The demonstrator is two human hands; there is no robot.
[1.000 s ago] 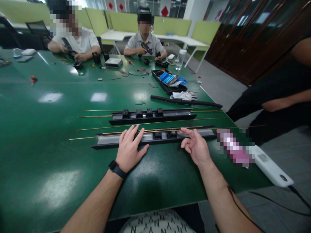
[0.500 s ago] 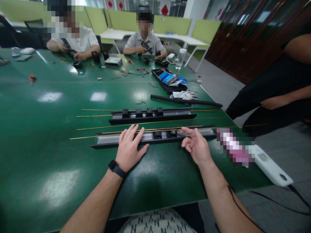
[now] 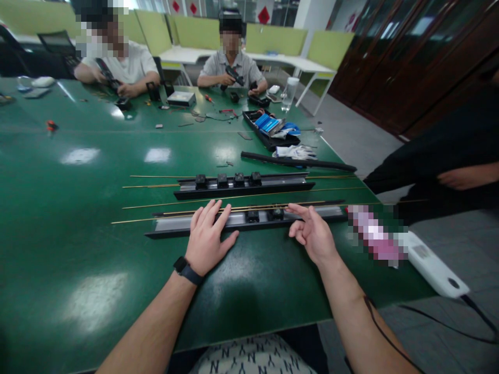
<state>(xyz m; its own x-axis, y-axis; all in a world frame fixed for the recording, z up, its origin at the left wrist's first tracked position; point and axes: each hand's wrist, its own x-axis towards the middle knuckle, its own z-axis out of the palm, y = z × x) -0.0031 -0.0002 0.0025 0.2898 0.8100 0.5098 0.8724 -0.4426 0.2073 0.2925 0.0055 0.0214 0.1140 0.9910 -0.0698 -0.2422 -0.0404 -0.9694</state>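
Centre frame, the left hand (image 3: 208,236) is spread, unclenched, across the front channel (image 3: 261,225), fingertips at the golden rods (image 3: 257,209); to its right, the right hand (image 3: 314,236) half curls beside them, whether gripping I can't tell. Beyond, the rear channel (image 3: 241,191) carries four black blocks (image 3: 222,180); upper centre-right, a black tray (image 3: 268,141).

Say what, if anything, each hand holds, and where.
The left hand lies open across the near channel, gripping nothing; whether the right hand pinches gold rods cannot be told.
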